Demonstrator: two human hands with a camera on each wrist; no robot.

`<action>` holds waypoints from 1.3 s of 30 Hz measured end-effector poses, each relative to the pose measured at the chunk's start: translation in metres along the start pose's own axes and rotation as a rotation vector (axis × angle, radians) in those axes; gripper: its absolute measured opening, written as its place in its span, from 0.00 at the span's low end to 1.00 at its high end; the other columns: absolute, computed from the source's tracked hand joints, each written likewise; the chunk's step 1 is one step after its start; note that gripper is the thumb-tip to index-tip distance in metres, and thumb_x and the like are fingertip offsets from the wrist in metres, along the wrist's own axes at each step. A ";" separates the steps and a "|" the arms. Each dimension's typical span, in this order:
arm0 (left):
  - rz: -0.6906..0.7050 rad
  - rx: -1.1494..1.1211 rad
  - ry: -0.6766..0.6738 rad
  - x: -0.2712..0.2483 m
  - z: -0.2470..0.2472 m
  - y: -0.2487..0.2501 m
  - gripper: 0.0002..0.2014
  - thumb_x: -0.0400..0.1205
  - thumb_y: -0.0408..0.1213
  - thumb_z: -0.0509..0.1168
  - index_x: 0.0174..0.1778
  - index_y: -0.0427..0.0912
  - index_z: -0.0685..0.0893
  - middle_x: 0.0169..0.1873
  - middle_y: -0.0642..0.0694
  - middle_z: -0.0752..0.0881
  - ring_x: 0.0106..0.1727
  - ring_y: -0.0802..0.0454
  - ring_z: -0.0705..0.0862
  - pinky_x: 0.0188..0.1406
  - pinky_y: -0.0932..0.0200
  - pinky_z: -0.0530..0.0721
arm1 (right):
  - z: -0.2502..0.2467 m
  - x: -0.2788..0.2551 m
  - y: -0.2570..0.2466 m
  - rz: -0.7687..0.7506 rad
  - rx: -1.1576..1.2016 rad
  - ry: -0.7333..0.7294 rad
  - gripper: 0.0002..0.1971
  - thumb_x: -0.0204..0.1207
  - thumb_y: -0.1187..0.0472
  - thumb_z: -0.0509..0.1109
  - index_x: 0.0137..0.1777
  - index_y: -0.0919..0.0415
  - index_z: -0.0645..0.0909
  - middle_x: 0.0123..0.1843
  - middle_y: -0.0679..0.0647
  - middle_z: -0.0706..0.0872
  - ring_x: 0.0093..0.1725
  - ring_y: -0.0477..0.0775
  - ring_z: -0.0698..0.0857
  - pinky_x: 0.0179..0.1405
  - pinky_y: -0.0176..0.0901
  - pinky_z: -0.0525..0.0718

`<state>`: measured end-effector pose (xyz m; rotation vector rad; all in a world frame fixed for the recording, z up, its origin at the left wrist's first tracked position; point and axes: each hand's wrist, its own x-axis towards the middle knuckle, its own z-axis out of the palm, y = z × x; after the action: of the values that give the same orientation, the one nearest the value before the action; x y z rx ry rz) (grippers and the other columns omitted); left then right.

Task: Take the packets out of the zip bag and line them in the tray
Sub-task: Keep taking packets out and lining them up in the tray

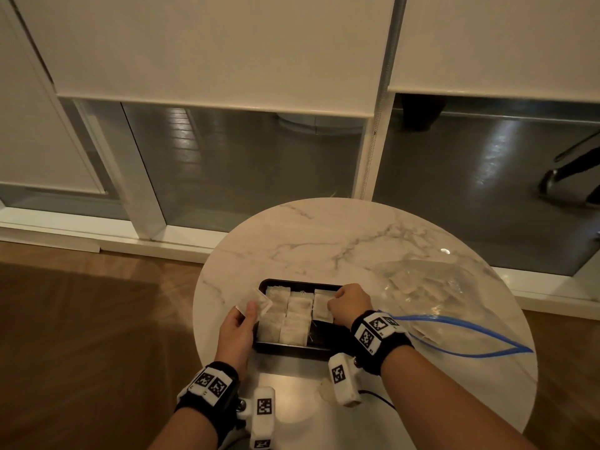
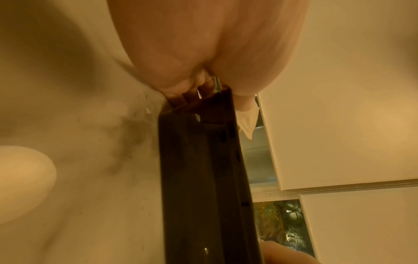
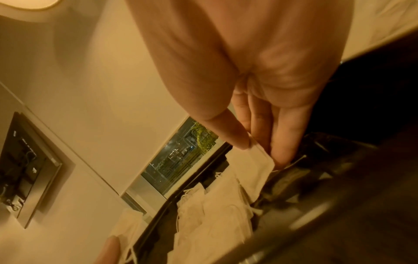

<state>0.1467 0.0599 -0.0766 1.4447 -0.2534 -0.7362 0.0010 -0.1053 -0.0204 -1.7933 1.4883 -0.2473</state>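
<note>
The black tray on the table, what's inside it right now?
White packets lie in rows in the black tray, leaving a bare patch near its right front. The right hand pinches one packet and hides the tray's right edge.

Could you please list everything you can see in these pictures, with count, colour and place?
table: one, round, white marble top, in front of the person.
tray: one, black, on the table's near middle.
packets in the tray: several, white, lined in columns; exact count unclear.
zip bag: one, clear with blue zip, right of the tray, more packets inside.
loose packet: one, pale, on the table near the front edge.
blinds: white, over the windows behind.
left hand: holds one white packet at the tray's left edge.
right hand: fingers pinch a packet in the tray's right column.
</note>
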 end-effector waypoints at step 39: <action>0.103 0.034 0.092 -0.016 0.006 0.025 0.10 0.87 0.46 0.65 0.57 0.47 0.87 0.51 0.47 0.92 0.55 0.49 0.90 0.50 0.53 0.88 | -0.015 0.004 0.008 -0.112 0.084 0.156 0.06 0.75 0.64 0.70 0.50 0.60 0.86 0.48 0.58 0.89 0.44 0.55 0.88 0.41 0.40 0.85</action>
<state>0.1381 0.0636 -0.0479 1.4823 -0.2676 -0.5829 -0.0125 -0.1159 -0.0171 -1.8261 1.4634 -0.5090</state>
